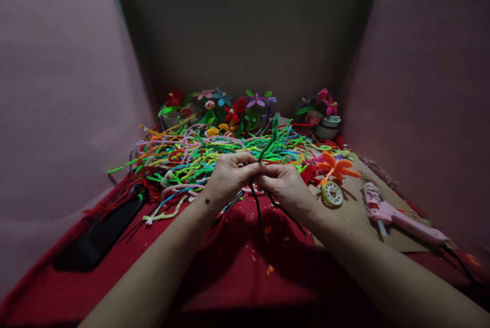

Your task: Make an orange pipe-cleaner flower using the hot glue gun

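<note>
Both my hands meet above the red cloth, pinching a dark green pipe cleaner between thumbs and fingers. My left hand is closed on it from the left, and my right hand grips it close by on the right. Above the fingers the pipe cleaner rises to a thicker, looped green tip. Below them two thin dark ends hang down, splayed apart. Just beyond my hands spreads a heap of colourful pipe cleaners. The exact spot between my fingertips is hidden.
A pink glue gun lies on a brown board at right, near a yellow tape roll and an orange pipe-cleaner flower. A black phone-like slab lies left. Finished flowers and a lidded jar stand behind.
</note>
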The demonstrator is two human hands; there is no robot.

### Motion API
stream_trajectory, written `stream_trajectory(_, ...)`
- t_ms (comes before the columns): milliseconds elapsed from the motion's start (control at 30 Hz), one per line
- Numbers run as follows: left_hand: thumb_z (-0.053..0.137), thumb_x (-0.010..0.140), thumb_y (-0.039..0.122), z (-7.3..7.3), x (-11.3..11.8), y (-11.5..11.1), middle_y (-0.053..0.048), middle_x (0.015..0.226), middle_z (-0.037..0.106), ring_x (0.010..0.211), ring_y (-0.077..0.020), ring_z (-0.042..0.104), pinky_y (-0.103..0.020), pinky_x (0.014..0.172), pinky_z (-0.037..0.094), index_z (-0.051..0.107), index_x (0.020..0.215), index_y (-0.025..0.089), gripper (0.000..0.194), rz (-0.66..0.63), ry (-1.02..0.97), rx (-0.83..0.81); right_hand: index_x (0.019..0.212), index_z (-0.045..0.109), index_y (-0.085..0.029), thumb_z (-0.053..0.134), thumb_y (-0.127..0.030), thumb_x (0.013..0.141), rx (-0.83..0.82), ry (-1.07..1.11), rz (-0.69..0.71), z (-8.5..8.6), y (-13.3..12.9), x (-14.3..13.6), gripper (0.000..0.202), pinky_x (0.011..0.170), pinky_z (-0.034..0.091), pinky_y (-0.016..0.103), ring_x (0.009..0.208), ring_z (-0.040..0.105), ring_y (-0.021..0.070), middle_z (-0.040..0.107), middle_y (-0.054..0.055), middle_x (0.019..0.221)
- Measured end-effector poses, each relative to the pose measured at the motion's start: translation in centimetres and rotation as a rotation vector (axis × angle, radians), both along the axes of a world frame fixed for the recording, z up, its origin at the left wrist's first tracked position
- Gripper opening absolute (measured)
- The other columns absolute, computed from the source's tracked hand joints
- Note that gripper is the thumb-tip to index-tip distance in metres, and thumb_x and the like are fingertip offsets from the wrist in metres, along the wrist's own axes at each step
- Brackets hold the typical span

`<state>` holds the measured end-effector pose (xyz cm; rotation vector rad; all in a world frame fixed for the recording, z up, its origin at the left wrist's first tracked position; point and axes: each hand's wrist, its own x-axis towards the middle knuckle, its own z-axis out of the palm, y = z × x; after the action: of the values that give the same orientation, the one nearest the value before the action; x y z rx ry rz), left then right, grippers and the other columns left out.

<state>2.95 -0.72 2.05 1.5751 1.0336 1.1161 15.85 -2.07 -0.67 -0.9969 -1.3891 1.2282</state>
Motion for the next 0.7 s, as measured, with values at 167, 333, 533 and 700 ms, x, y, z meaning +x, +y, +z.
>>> stream_trajectory(167, 0.067, 0.063, 0.025, -0.5, -0.2, 0.3, 0.003, 0.051, 0.055, 0.045, -0.009, 0.05, -0.02, 0.046, 0.038, 0.064, 0.071, 0.014, 0.014, -0.08, -0.067, -0.058, 0.054, 0.058, -0.014, 0.048, -0.011, 0.062, 0.016, 0.046, 0.029, -0.3, 0.1, -0.2, 0.013, 0.045, 0.031, 0.021, 0.044, 0.043, 0.0071, 0.053, -0.003, 0.047)
stream_trajectory(333, 0.071, 0.06, 0.024, -0.6, -0.4, 0.6, 0.003, 0.051, 0.056, 0.044, -0.0082, 0.05, -0.02, 0.045, 0.038, 0.062, 0.065, 0.014, 0.015, -0.06, -0.137, -0.086, 0.055, 0.056, -0.015, 0.051, -0.015, 0.063, -0.036, 0.088, 0.029, 0.0, -0.1, -0.5, 0.01, 0.038, 0.022, 0.019, 0.035, 0.032, 0.0039, 0.045, -0.006, 0.042)
stream_trajectory(533, 0.072, 0.057, 0.023, -0.3, 0.0, 0.3, 0.004, 0.048, 0.052, 0.043, -0.0066, 0.047, -0.019, 0.044, 0.037, 0.058, 0.06, 0.013, 0.018, -0.06, -0.215, -0.171, 0.054, 0.055, -0.014, 0.055, -0.016, 0.061, -0.059, 0.226, 0.014, 0.1, -0.1, -1.1, 0.008, 0.038, 0.02, 0.019, 0.037, 0.025, 0.0017, 0.04, -0.008, 0.043)
stream_trajectory(700, 0.071, 0.061, 0.025, -0.1, 0.2, -0.1, 0.006, 0.054, 0.051, 0.042, -0.0044, 0.042, -0.017, 0.042, 0.034, 0.062, 0.082, 0.015, 0.025, -0.002, -0.182, -0.082, 0.055, 0.051, -0.015, 0.057, -0.02, 0.065, -0.089, 0.272, -0.002, -0.4, 0.4, -0.8, 0.012, 0.036, 0.016, 0.019, 0.035, 0.024, 0.0021, 0.038, -0.008, 0.041)
